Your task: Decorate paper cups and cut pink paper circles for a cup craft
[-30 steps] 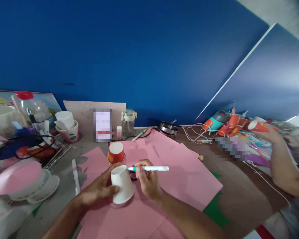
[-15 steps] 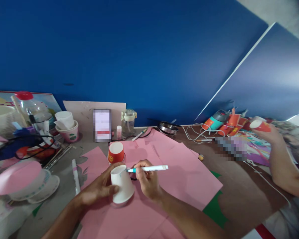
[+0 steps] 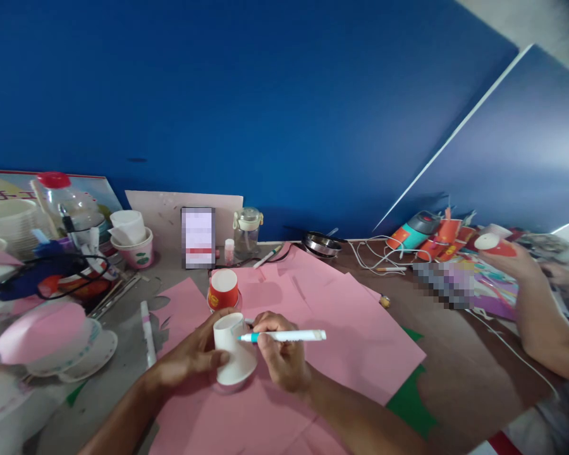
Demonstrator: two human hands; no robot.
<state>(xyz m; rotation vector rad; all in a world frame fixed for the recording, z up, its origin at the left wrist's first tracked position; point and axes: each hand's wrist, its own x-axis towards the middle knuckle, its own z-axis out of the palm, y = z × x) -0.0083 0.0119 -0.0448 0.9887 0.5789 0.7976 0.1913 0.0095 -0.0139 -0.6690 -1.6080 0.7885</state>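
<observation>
A white paper cup [image 3: 232,360] stands upside down on the pink paper [image 3: 246,417], tilted slightly. My left hand [image 3: 201,354] wraps its left side, the thumb across the front and the fingers behind. Between the thumb and fingers of my right hand [image 3: 279,354] is a white marker [image 3: 296,335] with a teal tip end. Its tip meets the upper right side of the cup, where a faint teal line shows. Just behind the cup is an upturned red paper cup [image 3: 224,292].
To the left are white bowls with a pink top [image 3: 42,338] and a capped marker [image 3: 148,335]. A phone [image 3: 198,237] and a lidded jar [image 3: 248,232] stand at the back. At right, another person's hand [image 3: 519,259] holds a red cup, near a teal bottle [image 3: 415,230].
The marker tip has moved down from near the cup's top edge onto its side, and my right hand has shifted slightly lower. My left hand keeps its grip.
</observation>
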